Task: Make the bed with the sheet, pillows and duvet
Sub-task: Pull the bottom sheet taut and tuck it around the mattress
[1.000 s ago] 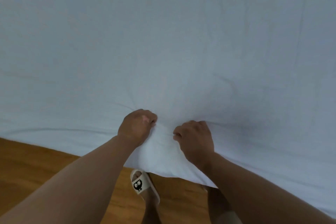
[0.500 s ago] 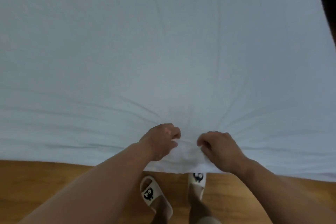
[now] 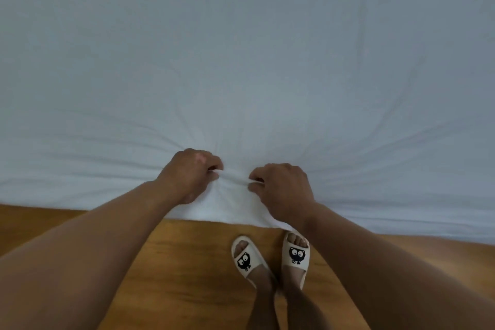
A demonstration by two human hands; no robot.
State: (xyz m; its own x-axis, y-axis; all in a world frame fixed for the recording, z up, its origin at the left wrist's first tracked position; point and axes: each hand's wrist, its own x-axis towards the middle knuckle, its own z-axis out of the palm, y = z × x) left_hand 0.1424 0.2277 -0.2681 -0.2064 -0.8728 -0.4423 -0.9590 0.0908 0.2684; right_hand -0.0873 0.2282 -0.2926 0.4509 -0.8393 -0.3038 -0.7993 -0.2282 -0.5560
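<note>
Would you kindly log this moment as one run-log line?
sheet: creases fan toward hands | left hand: grips sheet | right hand: grips sheet | slippers: on wooden floor

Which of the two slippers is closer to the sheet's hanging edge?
The slipper on the right foot: its toe reaches the sheet edge. The left-foot slipper stands back, with wooden floor showing between.
</note>
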